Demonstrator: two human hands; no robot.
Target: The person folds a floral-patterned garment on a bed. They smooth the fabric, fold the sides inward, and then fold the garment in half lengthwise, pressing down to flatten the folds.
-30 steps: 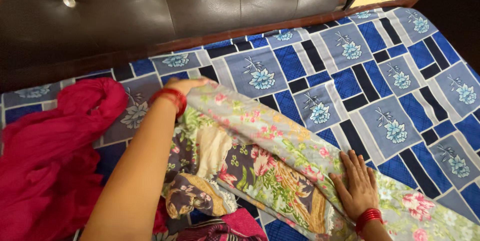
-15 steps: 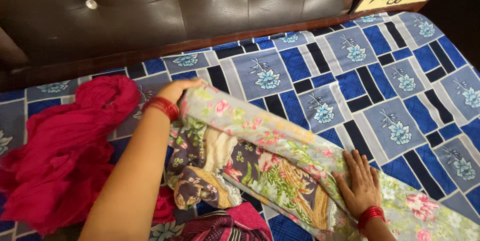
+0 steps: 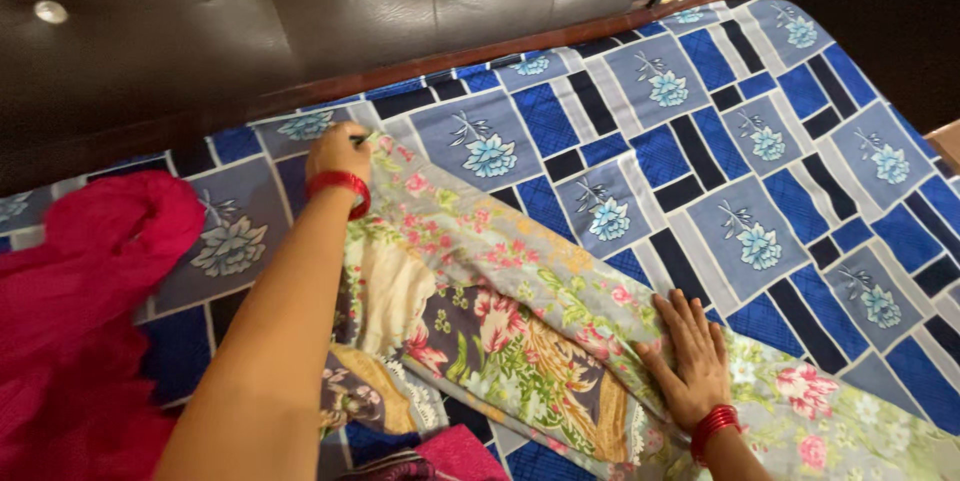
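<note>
Stretching across the bed, my left hand (image 3: 338, 148) pinched the far corner of a floral cloth (image 3: 520, 301), its fingers closed on the edge near the headboard (image 3: 300, 11); a red bangle (image 3: 342, 184) circled that wrist. My right hand (image 3: 685, 356) lay flat and open on the same cloth, fingers spread and pressing it against the bedsheet (image 3: 760, 191), with red bangles (image 3: 712, 426) at its wrist as well. Between the two hands the cloth ran as a long grey band printed with pink and green flowers, slanting from upper left to lower right. Along its near side sat a darker floral fabric (image 3: 500, 351) with a lace-trimmed edge, partly under the grey band; whether the two were one piece could not be told. The bedsheet beneath showed blue, black and grey blocks with pale blue flowers. A crumpled red cloth (image 3: 90, 301) rested at the left of the bed, just beside my left forearm and apart from the floral cloth. The headboard was dark, padded and studded with buttons, set above a wooden rail (image 3: 480, 53).
</note>
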